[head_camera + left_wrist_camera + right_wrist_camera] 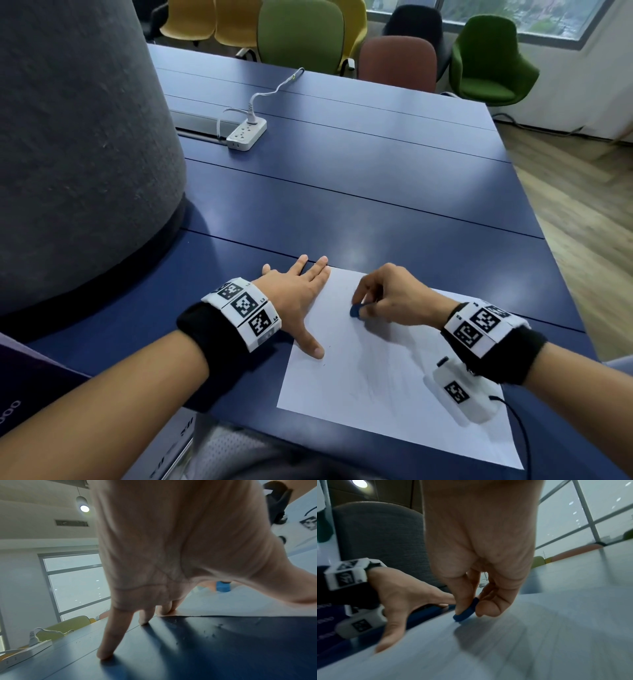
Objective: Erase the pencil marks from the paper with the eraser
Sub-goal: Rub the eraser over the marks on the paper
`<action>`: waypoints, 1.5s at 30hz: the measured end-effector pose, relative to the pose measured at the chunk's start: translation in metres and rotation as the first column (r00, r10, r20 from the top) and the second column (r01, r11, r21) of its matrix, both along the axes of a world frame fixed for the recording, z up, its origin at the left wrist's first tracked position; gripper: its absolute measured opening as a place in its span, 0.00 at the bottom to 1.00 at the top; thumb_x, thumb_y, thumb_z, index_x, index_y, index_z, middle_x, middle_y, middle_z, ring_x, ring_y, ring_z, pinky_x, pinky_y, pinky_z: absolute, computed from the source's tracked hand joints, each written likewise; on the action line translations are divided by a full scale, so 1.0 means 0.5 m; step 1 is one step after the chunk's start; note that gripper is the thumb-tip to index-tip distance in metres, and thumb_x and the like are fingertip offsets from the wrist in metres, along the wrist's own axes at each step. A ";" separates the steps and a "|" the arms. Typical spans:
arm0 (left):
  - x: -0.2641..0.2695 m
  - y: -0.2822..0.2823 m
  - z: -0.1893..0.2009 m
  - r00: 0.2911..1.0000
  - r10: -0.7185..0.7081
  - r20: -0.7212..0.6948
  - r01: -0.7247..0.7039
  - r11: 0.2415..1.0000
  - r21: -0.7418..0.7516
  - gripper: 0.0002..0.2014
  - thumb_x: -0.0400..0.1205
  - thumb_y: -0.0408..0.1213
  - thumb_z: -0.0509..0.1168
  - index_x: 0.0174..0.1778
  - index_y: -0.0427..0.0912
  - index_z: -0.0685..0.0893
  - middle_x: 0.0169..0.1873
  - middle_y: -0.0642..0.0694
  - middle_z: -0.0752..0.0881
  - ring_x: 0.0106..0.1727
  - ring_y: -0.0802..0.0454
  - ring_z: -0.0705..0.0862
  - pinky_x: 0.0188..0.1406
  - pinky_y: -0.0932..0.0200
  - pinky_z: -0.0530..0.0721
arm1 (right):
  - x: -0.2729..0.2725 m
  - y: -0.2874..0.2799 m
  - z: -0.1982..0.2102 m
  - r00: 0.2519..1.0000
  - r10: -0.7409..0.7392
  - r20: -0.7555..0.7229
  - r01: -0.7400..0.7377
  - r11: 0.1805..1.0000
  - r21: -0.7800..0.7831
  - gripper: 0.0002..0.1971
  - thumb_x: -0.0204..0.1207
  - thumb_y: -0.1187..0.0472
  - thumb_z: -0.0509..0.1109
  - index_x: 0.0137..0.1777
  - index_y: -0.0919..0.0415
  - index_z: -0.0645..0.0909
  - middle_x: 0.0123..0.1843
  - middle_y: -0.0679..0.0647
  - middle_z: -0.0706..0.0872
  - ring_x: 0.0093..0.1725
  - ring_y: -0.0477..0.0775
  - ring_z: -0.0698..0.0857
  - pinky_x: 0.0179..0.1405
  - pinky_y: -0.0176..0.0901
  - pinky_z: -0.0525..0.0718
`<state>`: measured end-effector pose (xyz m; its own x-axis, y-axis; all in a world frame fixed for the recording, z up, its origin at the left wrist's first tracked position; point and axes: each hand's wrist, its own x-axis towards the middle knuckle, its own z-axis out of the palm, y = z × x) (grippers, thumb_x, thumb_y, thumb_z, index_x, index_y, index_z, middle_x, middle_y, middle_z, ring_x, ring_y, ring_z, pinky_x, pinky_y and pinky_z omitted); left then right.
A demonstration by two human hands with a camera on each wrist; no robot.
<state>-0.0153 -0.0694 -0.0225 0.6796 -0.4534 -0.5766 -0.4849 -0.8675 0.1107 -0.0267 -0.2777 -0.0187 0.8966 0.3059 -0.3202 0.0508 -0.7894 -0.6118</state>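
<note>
A white sheet of paper (376, 387) lies on the dark blue table (376, 212) near its front edge, with faint grey pencil marks (371, 380) across its middle. My right hand (383, 294) pinches a small blue eraser (355, 311) between thumb and fingers, its lower edge on the paper's upper part. In the right wrist view the eraser (465, 612) stands tilted, touching the sheet (522, 642). My left hand (298, 301) lies flat with fingers spread, thumb and palm edge pressing the paper's left edge, fingertips (104, 654) on the table. The eraser (223, 586) shows behind the palm.
A large grey fabric column (78, 147) stands at the left. A white power strip (246, 134) with its cable lies farther back on the table. Coloured chairs (301, 34) line the far edge. A white wrist module (462, 390) rests over the paper's right side.
</note>
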 end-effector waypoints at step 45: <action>-0.002 0.005 0.001 1.000 0.000 -0.015 0.000 1.000 -0.012 0.72 0.61 0.71 0.75 0.84 0.47 0.31 0.82 0.57 0.28 0.84 0.49 0.30 0.73 0.18 0.47 | -0.122 0.014 0.003 0.984 0.175 0.017 -0.176 0.982 0.067 0.08 0.66 0.67 0.76 0.41 0.54 0.90 0.38 0.48 0.85 0.34 0.42 0.80 0.35 0.30 0.78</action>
